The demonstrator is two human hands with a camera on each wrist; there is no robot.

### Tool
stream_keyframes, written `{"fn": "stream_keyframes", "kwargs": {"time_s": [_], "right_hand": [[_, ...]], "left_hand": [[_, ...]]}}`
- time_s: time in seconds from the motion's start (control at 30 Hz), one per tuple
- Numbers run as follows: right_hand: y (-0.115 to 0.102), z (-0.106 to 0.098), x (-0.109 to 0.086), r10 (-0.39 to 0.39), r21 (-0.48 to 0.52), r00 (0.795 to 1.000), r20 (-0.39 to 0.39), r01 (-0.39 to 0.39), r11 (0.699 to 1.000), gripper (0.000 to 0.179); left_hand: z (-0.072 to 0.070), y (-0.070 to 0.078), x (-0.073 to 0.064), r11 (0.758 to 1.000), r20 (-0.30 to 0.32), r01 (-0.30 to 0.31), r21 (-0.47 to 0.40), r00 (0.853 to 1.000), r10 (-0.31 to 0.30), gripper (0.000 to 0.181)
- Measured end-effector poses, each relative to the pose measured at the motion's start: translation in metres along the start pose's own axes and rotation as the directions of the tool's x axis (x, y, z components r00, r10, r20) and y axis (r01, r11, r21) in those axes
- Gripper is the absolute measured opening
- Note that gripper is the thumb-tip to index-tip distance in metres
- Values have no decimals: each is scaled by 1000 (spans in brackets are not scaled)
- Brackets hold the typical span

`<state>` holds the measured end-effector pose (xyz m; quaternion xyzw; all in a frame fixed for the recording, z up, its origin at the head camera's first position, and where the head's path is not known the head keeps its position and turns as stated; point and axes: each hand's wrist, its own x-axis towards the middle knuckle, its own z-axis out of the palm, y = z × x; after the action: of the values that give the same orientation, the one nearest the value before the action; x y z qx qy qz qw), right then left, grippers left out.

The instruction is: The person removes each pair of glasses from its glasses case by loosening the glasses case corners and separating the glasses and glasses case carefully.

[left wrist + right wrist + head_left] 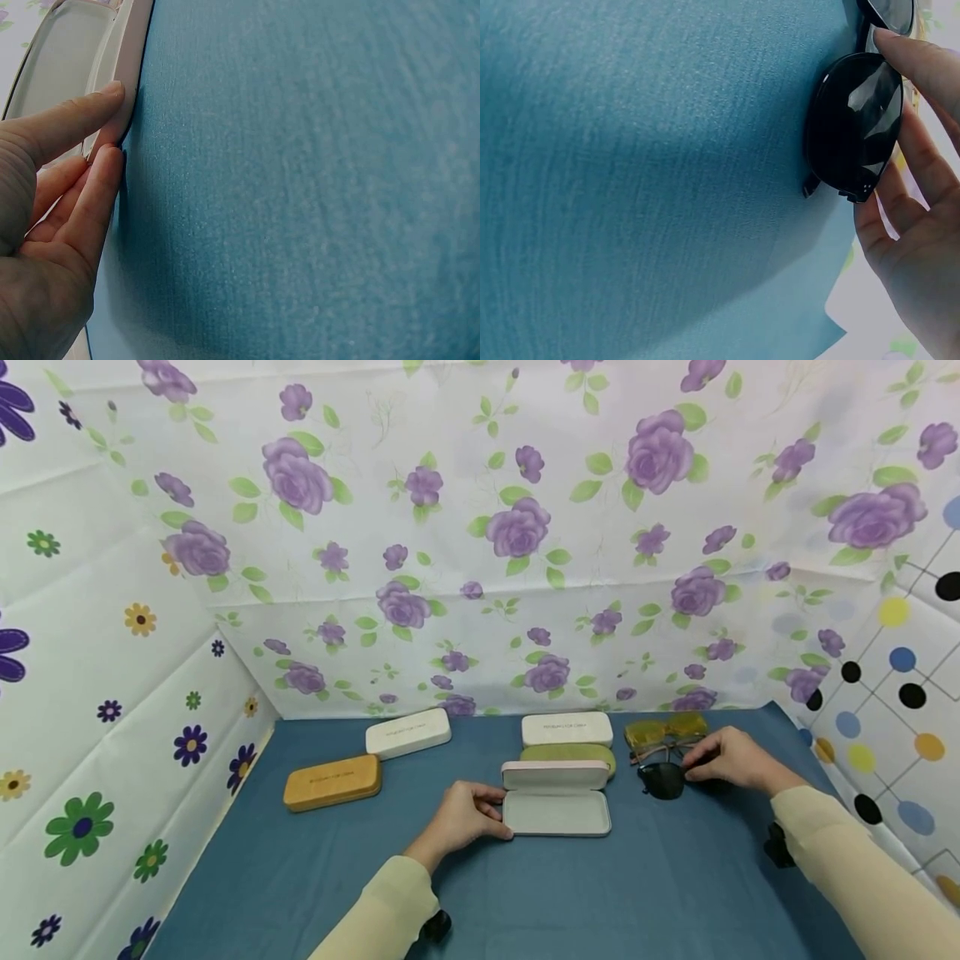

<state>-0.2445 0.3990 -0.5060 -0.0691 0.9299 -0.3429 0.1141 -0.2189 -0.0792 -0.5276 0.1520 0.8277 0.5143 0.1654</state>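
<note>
An open glasses case (557,814) with a pale grey lining stands mid-table, its lid (556,775) raised at the back. My left hand (465,814) grips its left end; in the left wrist view the thumb (97,109) lies over the rim and the fingers are at the end corner. Off to the right, my right hand (731,758) pinches a pair of black sunglasses (855,124) near the bridge, with the thumb on the frame and the other fingers behind the lens. Thin-framed glasses (651,753) and yellow-lensed glasses (686,724) lie just behind the sunglasses.
Behind the open case lie a green case (555,752) and a white case (567,728). Another white case (408,733) and a mustard-yellow case (332,782) lie at the left. Flowered sheeting (480,635) rises along the back edge of the blue tabletop (570,902).
</note>
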Motion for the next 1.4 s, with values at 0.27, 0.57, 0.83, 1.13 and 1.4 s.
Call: {"fn": "stream_keyframes", "kwargs": {"time_s": [0.27,0.57,0.83,1.13,1.4], "right_hand": [[-8,-7,-4,33,-24,999,-19,-33,999,37],[-30,-2,-3,10,-16,996,-84,-12,1000,43],[-68,27,-5,41,40,972,-232,-32,999,42],[-117,53,-13,197,242,975,-101,-168,956,79],[-129,80,-13,282,403,959,34,-271,874,91]], "left_hand": [[1,-1,2,1000,2,2,-6,1000,-2,55],[-1,1,4,1000,-7,13,-4,1000,-13,55],[-4,6,7,998,-3,55,9,998,-55,56],[-12,11,1,997,0,74,-1,997,-74,52],[-14,21,9,970,-143,165,-178,971,-192,56]]}}
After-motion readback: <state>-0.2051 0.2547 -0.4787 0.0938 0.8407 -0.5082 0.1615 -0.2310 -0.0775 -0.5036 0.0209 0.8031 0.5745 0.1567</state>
